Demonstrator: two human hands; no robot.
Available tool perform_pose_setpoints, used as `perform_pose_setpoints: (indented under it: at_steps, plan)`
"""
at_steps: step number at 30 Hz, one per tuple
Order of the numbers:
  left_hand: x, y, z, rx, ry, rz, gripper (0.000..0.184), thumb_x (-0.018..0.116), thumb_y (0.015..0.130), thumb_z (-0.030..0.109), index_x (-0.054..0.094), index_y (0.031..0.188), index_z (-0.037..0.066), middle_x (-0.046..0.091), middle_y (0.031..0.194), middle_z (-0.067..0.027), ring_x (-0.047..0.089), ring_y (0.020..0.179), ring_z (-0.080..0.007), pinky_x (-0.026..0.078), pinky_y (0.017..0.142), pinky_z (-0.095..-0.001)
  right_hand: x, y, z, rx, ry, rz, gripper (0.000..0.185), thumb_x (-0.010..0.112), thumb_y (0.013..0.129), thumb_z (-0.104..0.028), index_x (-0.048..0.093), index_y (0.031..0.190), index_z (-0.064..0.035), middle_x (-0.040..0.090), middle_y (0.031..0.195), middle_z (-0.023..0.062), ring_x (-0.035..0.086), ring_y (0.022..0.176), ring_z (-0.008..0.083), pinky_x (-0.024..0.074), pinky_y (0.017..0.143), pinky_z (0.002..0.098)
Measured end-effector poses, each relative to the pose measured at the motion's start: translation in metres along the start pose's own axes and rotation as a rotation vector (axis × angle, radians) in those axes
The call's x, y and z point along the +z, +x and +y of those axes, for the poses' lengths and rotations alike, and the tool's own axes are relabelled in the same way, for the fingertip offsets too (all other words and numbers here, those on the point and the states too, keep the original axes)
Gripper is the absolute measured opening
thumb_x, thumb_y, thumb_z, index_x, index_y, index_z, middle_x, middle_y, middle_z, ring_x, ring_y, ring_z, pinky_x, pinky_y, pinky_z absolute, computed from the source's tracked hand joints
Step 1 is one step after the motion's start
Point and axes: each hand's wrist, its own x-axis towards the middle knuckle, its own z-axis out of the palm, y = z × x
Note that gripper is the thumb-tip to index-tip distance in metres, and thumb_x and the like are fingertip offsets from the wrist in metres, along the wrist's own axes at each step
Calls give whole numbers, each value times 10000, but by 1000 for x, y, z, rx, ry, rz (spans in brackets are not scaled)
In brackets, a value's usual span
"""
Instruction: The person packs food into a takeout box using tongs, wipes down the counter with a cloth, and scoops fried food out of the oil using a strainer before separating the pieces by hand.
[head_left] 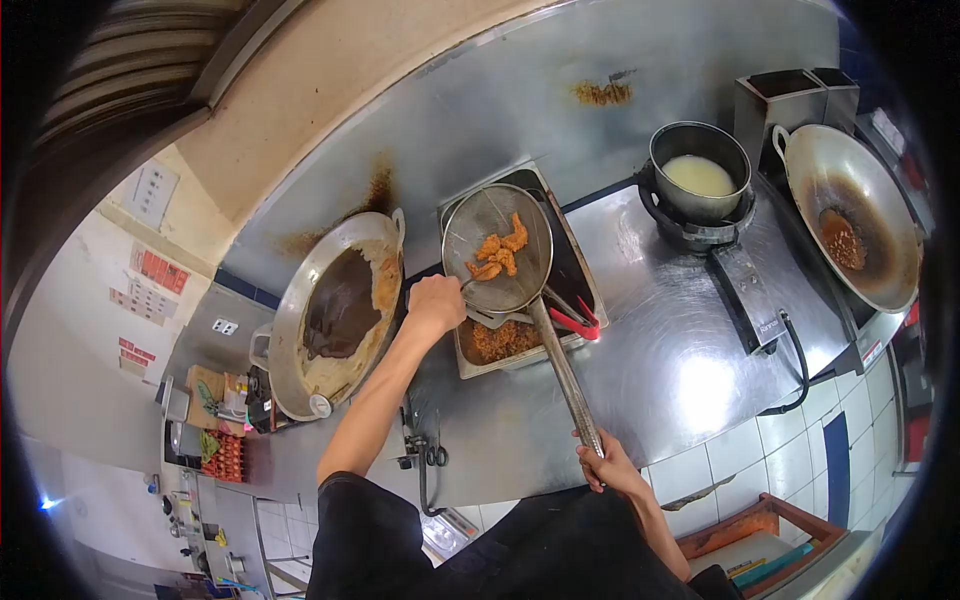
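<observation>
A long-handled wire mesh strainer with several pieces of golden fried food in it is held over a rectangular metal tray. My right hand is closed round the end of the strainer's handle. Beside the strainer's left rim, my left hand is closed in a fist; a thin metal piece shows by its fingers, but what it grips is hidden. Brown fried crumbs lie in the tray's near end. Red-tipped tongs rest across the tray's right side.
Left of the tray stands a large wok of dark oil, a dial thermometer at its rim. To the right, a pot of pale liquid sits on a portable burner. Another wok stands far right. A steel splashback rises behind.
</observation>
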Motion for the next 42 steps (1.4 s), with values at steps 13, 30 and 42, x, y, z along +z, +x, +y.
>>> perform_pose_setpoints:
  at_steps: [13, 30, 42]
  plan:
    - [-25, 4, 15, 8, -65, 94, 217, 593, 815, 164, 719, 980, 100, 709, 933, -172, 686, 911, -339, 538, 798, -428, -11, -11, -9, 73, -2, -33, 324, 479, 991, -96, 412, 1297, -12, 392, 604, -1, 386, 394, 92, 334, 354, 257]
    - [-6, 17, 11, 38, -70, 57, 309, 598, 836, 212, 707, 1109, 116, 705, 938, -192, 679, 914, -356, 532, 814, -450, -16, -14, -18, 123, 2, -56, 298, 490, 1001, -112, 418, 1276, -24, 364, 590, -11, 359, 403, 84, 311, 365, 251]
    - [1, 21, 18, 72, -148, 87, 168, 630, 815, 140, 723, 879, 15, 698, 933, -214, 684, 910, -355, 546, 777, -440, -21, -19, -16, 174, 24, -77, 296, 469, 982, -65, 419, 1269, -15, 379, 555, -8, 369, 399, 90, 297, 361, 256]
